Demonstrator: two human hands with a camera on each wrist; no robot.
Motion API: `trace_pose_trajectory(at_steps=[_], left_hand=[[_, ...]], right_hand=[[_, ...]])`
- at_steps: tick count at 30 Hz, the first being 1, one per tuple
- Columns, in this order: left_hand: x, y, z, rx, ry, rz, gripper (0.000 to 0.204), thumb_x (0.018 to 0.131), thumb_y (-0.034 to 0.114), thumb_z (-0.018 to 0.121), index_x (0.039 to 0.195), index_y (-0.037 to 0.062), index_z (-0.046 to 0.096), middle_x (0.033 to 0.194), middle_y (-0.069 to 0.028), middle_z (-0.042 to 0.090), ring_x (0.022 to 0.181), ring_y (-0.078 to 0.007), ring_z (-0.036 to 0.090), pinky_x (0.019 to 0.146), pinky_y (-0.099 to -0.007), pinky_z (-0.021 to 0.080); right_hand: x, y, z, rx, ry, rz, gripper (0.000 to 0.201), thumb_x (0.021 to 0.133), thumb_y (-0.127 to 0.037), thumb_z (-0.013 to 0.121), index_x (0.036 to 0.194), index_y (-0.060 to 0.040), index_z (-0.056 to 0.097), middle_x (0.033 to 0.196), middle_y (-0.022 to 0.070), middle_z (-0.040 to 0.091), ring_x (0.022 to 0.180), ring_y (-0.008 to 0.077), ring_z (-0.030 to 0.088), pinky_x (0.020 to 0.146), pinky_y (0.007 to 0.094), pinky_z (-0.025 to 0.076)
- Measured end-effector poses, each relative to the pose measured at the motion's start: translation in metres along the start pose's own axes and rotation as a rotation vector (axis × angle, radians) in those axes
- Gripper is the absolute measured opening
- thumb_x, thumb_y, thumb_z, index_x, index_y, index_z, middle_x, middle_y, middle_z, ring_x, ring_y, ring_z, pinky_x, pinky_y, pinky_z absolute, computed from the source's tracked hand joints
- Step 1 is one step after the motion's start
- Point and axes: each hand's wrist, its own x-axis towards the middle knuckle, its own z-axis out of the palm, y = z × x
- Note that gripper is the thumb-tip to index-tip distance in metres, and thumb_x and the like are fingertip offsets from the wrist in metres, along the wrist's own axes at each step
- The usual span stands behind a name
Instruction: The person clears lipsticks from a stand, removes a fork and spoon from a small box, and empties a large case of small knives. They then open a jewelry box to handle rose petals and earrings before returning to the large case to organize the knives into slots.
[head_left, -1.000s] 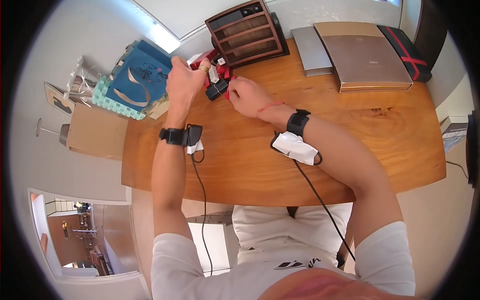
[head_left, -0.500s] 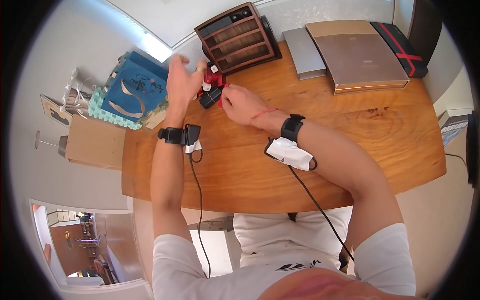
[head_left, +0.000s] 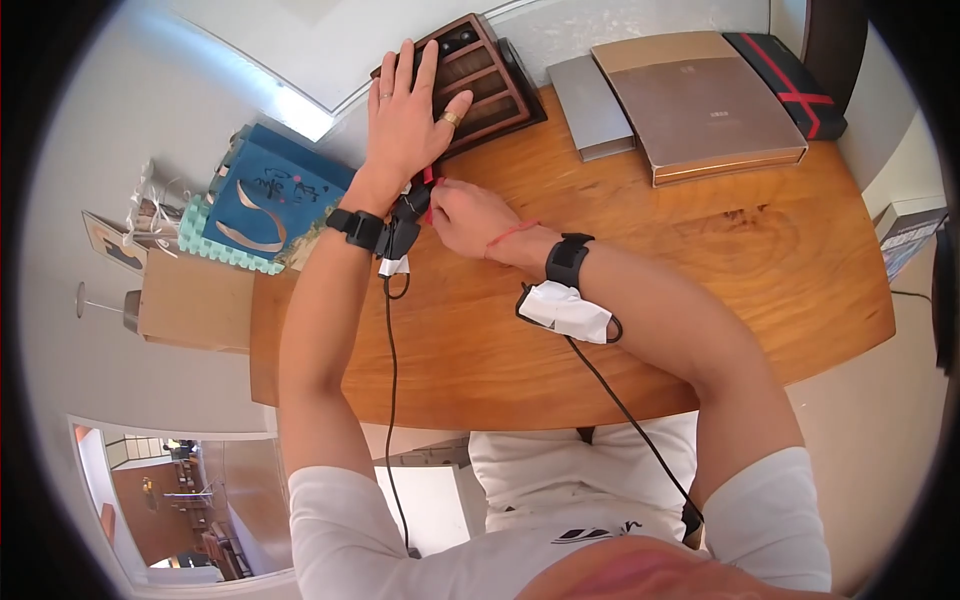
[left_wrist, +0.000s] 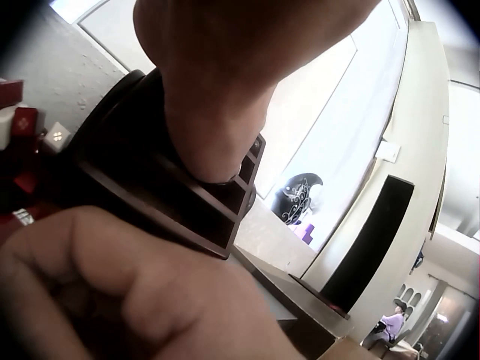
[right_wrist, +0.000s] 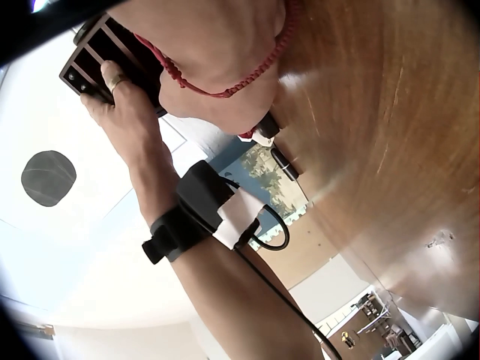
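My left hand (head_left: 408,125) reaches over a dark wooden shelf unit (head_left: 490,88), fingers straight and spread across its left side and top. It holds nothing. My right hand (head_left: 472,217) is low over the table in front of the shelf, its fingers curled around a small red box that peeks out at the fingertips. Much of that box is hidden by the hand. Beside the shelf, the left wrist view has several small boxes, among them a red box (left_wrist: 25,121) and a white box (left_wrist: 58,137). Most of this pile is covered by my left wrist in the head view.
A blue gift bag (head_left: 275,190) with ribbon handles stands left of the pile. Back right on the wooden table (head_left: 650,270) lie a grey box (head_left: 592,105), a large brown box (head_left: 715,105) and a black box with red ribbon (head_left: 790,85). A cable (head_left: 392,350) trails from my left wrist.
My left hand has moved from above the small boxes up and right onto the shelf unit, its fingers spreading out. The right hand keeps its place by the boxes. The head view has shifted slightly.
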Motion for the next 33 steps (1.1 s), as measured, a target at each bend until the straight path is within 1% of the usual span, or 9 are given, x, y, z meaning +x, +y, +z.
trace_pose_trajectory(at_steps=[4, 7, 9, 11, 16, 22, 25, 30, 33], left_hand=[[-0.004, -0.001, 0.0, -0.1, 0.061, -0.05, 0.071, 0.104, 0.051, 0.071, 0.16, 0.0085, 0.056, 0.159, -0.0278, 0.05, 0.145, -0.0488, 0.048, 0.12, -0.0588, 0.041], [-0.003, -0.001, -0.004, -0.109, 0.025, -0.091, 0.071, 0.104, 0.05, 0.072, 0.159, 0.0097, 0.056, 0.15, -0.027, 0.054, 0.138, -0.0483, 0.052, 0.116, -0.058, 0.044], [0.001, -0.003, -0.007, -0.121, 0.026, -0.101, 0.068, 0.103, 0.05, 0.072, 0.157, 0.01, 0.059, 0.146, -0.0264, 0.056, 0.135, -0.0477, 0.054, 0.113, -0.0573, 0.046], [0.008, -0.005, -0.006, -0.138, 0.026, -0.114, 0.066, 0.103, 0.05, 0.073, 0.155, 0.0103, 0.061, 0.143, -0.0259, 0.058, 0.131, -0.0471, 0.055, 0.111, -0.0566, 0.047], [0.027, -0.002, -0.003, -0.222, 0.033, -0.305, 0.049, 0.101, 0.049, 0.075, 0.136, 0.0155, 0.074, 0.13, -0.0231, 0.065, 0.125, -0.0449, 0.058, 0.107, -0.0555, 0.049], [0.045, 0.013, -0.009, -0.153, -0.007, -0.47, 0.039, 0.097, 0.044, 0.078, 0.125, 0.0157, 0.077, 0.125, -0.0212, 0.069, 0.121, -0.0437, 0.062, 0.101, -0.056, 0.053], [0.046, 0.01, -0.007, -0.211, -0.009, -0.472, 0.034, 0.095, 0.038, 0.076, 0.12, 0.0148, 0.077, 0.125, -0.0191, 0.067, 0.123, -0.0435, 0.059, 0.1, -0.0624, 0.048], [0.047, 0.007, -0.012, -0.277, 0.005, -0.438, 0.033, 0.092, 0.037, 0.078, 0.116, 0.0147, 0.076, 0.124, -0.0177, 0.068, 0.122, -0.0419, 0.061, 0.099, -0.0617, 0.047], [0.049, 0.015, -0.021, -0.248, -0.001, -0.44, 0.035, 0.09, 0.039, 0.08, 0.115, 0.0148, 0.077, 0.121, -0.0151, 0.071, 0.122, -0.039, 0.062, 0.099, -0.0582, 0.049]], right_hand=[[-0.001, -0.004, -0.004, 0.006, -0.045, 0.057, 0.011, 0.098, -0.009, 0.061, 0.094, 0.0001, 0.066, 0.106, 0.0203, 0.069, 0.101, 0.0456, 0.068, 0.086, 0.0551, 0.055], [0.0, -0.004, -0.005, 0.007, -0.027, 0.022, 0.011, 0.098, -0.009, 0.061, 0.094, 0.0, 0.066, 0.106, 0.0203, 0.069, 0.102, 0.0451, 0.068, 0.087, 0.0544, 0.055], [-0.001, -0.006, -0.009, -0.005, -0.073, 0.041, 0.017, 0.098, -0.012, 0.06, 0.102, 0.0007, 0.071, 0.111, 0.0242, 0.071, 0.108, 0.047, 0.069, 0.094, 0.0564, 0.056], [0.0, -0.007, -0.009, -0.007, -0.079, 0.049, 0.017, 0.098, -0.012, 0.06, 0.102, 0.0008, 0.071, 0.111, 0.024, 0.071, 0.109, 0.0468, 0.069, 0.094, 0.0564, 0.056], [0.002, -0.007, -0.009, -0.018, -0.105, 0.069, 0.018, 0.098, -0.013, 0.06, 0.102, 0.0013, 0.07, 0.112, 0.0235, 0.071, 0.109, 0.0466, 0.069, 0.094, 0.0563, 0.056], [0.0, -0.01, -0.01, 0.008, -0.062, 0.06, 0.018, 0.098, -0.013, 0.06, 0.101, 0.002, 0.07, 0.111, 0.0241, 0.071, 0.108, 0.0472, 0.069, 0.092, 0.0568, 0.056], [0.001, -0.008, -0.011, 0.009, -0.058, 0.061, 0.018, 0.098, -0.013, 0.06, 0.101, 0.002, 0.07, 0.111, 0.0244, 0.072, 0.108, 0.0474, 0.069, 0.092, 0.057, 0.056], [0.0, -0.009, -0.012, -0.028, -0.092, 0.07, 0.02, 0.102, -0.013, 0.057, 0.104, 0.0026, 0.069, 0.114, 0.0243, 0.07, 0.107, 0.0484, 0.068, 0.091, 0.0564, 0.055], [0.001, -0.011, -0.01, -0.023, -0.063, 0.076, 0.019, 0.098, -0.012, 0.059, 0.1, 0.002, 0.071, 0.111, 0.0255, 0.072, 0.109, 0.0478, 0.069, 0.093, 0.0571, 0.056]])
